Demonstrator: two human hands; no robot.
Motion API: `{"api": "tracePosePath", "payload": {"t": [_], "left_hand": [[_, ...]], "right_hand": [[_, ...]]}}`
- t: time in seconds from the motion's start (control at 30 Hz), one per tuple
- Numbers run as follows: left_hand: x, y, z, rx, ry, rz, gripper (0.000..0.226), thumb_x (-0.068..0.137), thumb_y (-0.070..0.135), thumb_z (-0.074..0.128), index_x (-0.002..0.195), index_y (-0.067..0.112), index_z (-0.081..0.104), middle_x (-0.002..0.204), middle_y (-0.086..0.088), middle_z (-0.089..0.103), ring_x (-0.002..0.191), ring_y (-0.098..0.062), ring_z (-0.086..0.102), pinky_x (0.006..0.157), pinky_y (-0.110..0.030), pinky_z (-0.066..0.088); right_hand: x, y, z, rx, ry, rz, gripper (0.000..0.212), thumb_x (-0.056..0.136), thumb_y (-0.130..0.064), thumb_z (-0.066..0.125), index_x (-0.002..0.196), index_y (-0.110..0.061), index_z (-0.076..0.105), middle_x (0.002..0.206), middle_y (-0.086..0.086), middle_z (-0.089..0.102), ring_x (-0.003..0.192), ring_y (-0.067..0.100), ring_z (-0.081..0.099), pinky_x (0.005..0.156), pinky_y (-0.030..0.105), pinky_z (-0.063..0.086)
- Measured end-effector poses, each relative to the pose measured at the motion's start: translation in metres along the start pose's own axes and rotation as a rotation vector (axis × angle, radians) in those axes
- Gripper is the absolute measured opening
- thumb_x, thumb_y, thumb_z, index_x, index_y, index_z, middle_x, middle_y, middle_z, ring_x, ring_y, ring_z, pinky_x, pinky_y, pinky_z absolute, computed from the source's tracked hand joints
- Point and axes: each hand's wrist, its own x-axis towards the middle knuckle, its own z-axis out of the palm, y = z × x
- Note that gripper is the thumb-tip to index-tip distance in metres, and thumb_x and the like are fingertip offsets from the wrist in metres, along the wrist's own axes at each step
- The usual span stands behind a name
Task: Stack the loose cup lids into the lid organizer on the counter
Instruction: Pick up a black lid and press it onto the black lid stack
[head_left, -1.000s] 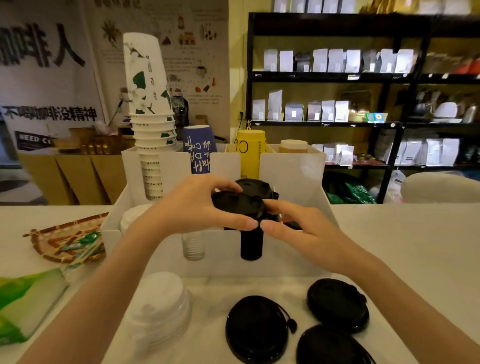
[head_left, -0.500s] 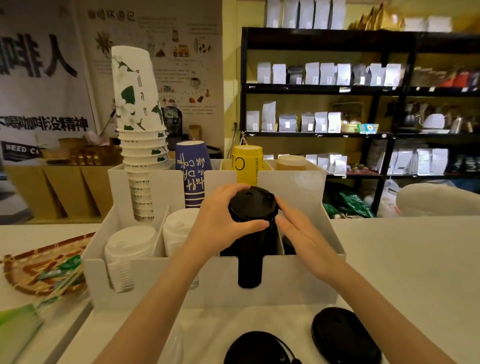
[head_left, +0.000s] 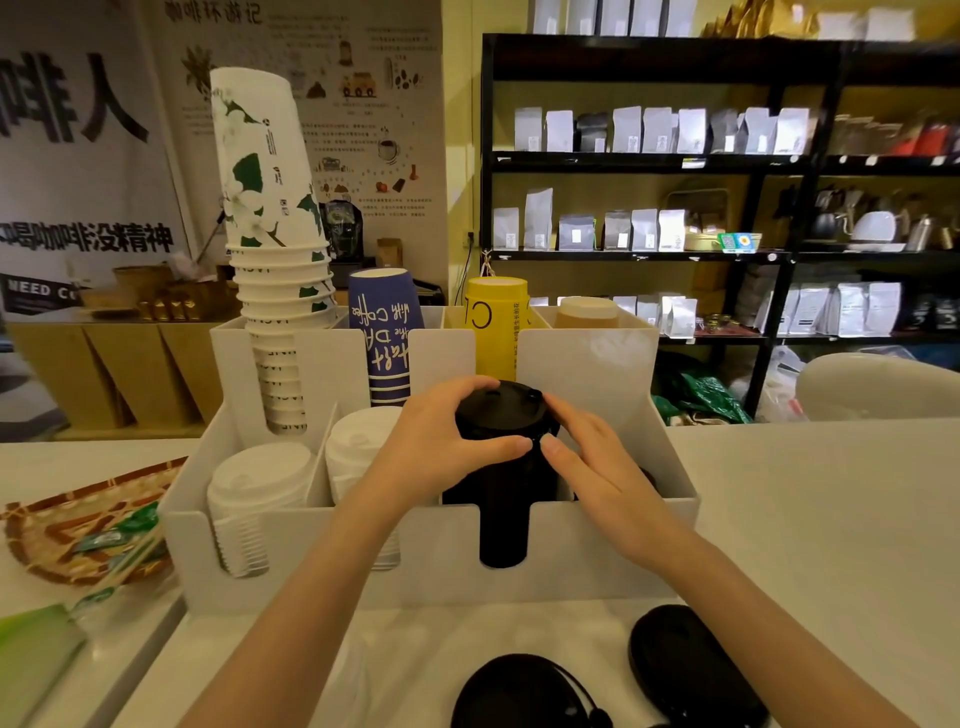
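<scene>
Head view: basket (head_left: 78, 540) sits far left on counter (head_left: 810, 519). Organizer (head_left: 597, 545) holds white lids (head_left: 260, 483) in its two left front slots. Left hand (head_left: 441, 441) curls round the top of the black stack (head_left: 501, 519), which stands in the third front slot and rises above the wall. Right hand (head_left: 597, 467) presses the stack's right side, fingers near straight, thumbs almost touching. Two loose lids (head_left: 691, 670) lie on the counter before the organizer, lower right

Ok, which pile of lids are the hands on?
The black pile, in the third slot from the left. The left hand grips its top, the right hand touches its side; both white piles stand to its left.
</scene>
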Motion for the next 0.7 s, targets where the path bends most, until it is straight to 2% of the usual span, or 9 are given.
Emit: {"api": "tracePosePath", "payload": {"t": [0.07, 0.13, 0.23, 0.3, 0.4, 0.5, 0.57, 0.63, 0.7], "left_hand": [[-0.001, 0.002, 0.002, 0.037, 0.014, 0.011, 0.064, 0.068, 0.039, 0.071, 0.124, 0.021, 0.048, 0.125, 0.0, 0.055, 0.105, -0.008, 0.046, 0.084, -0.018, 0.042], [-0.002, 0.004, 0.004, 0.074, 0.025, 0.022, 0.064, 0.069, 0.039, 0.07, 0.125, 0.019, 0.047, 0.127, 0.0, 0.053, 0.105, -0.007, 0.043, 0.081, -0.014, 0.038], [-0.003, 0.005, 0.006, 0.08, 0.027, 0.021, 0.065, 0.07, 0.039, 0.069, 0.127, 0.018, 0.045, 0.131, -0.001, 0.05, 0.109, -0.008, 0.042, 0.082, -0.013, 0.036], [-0.005, 0.005, 0.007, 0.073, 0.021, 0.01, 0.065, 0.072, 0.038, 0.067, 0.129, 0.018, 0.044, 0.136, -0.001, 0.045, 0.112, -0.008, 0.04, 0.084, -0.012, 0.034], [-0.007, 0.002, 0.009, 0.052, 0.016, -0.018, 0.066, 0.074, 0.038, 0.065, 0.132, 0.019, 0.041, 0.145, -0.002, 0.033, 0.129, -0.015, 0.034, 0.096, -0.017, 0.031], [-0.01, 0.0, 0.015, 0.074, 0.005, -0.036, 0.067, 0.077, 0.041, 0.061, 0.136, 0.02, 0.035, 0.153, -0.004, 0.02, 0.138, -0.02, 0.022, 0.109, -0.031, 0.027], [-0.013, -0.002, 0.019, 0.092, 0.01, -0.042, 0.067, 0.08, 0.042, 0.056, 0.138, 0.02, 0.029, 0.155, -0.003, 0.011, 0.14, -0.02, 0.015, 0.112, -0.035, 0.023], [-0.014, -0.003, 0.023, 0.102, 0.028, -0.036, 0.066, 0.083, 0.041, 0.053, 0.139, 0.021, 0.026, 0.155, -0.002, 0.006, 0.141, -0.02, 0.011, 0.114, -0.036, 0.02], [-0.017, -0.004, 0.026, 0.111, 0.045, -0.015, 0.06, 0.085, 0.04, 0.05, 0.137, 0.022, 0.028, 0.155, -0.003, 0.005, 0.141, -0.021, 0.011, 0.113, -0.034, 0.018]], "right_hand": [[0.0, 0.002, 0.0, -0.065, 0.003, -0.001, 0.049, 0.093, -0.037, 0.034, 0.139, -0.033, 0.019, 0.141, -0.01, 0.03, 0.126, 0.001, 0.023, 0.104, 0.022, 0.018], [0.0, 0.003, 0.002, -0.105, -0.004, -0.014, 0.051, 0.092, -0.039, 0.033, 0.14, -0.035, 0.014, 0.142, -0.012, 0.026, 0.131, 0.002, 0.018, 0.105, 0.023, 0.015], [-0.002, 0.002, 0.003, -0.119, -0.021, -0.011, 0.051, 0.092, -0.04, 0.033, 0.137, -0.039, 0.009, 0.131, -0.021, 0.021, 0.123, -0.006, 0.014, 0.103, 0.021, 0.014], [-0.002, 0.003, 0.004, -0.131, -0.015, -0.01, 0.054, 0.092, -0.041, 0.033, 0.14, -0.035, 0.009, 0.137, -0.017, 0.023, 0.121, -0.006, 0.014, 0.103, 0.021, 0.015], [-0.001, 0.001, 0.0, -0.165, -0.033, -0.024, 0.056, 0.091, -0.041, 0.036, 0.141, -0.032, 0.012, 0.148, -0.008, 0.023, 0.132, 0.001, 0.014, 0.107, 0.025, 0.015], [-0.004, -0.006, -0.008, -0.173, -0.042, -0.011, 0.061, 0.089, -0.04, 0.042, 0.141, -0.026, 0.014, 0.151, -0.006, 0.02, 0.138, 0.008, 0.011, 0.113, 0.032, 0.017], [-0.012, -0.013, -0.012, -0.141, 0.017, -0.023, 0.063, 0.088, -0.037, 0.047, 0.141, -0.027, 0.015, 0.146, -0.01, 0.026, 0.133, 0.004, 0.019, 0.107, 0.023, 0.024], [-0.028, -0.02, -0.013, -0.086, 0.06, -0.049, 0.062, 0.087, -0.032, 0.051, 0.139, -0.03, 0.019, 0.135, -0.016, 0.032, 0.125, -0.003, 0.026, 0.095, 0.005, 0.028], [-0.05, -0.021, -0.012, -0.04, 0.045, -0.067, 0.061, 0.086, -0.032, 0.053, 0.138, -0.034, 0.02, 0.133, -0.021, 0.035, 0.123, -0.008, 0.032, 0.093, 0.001, 0.03]]}}
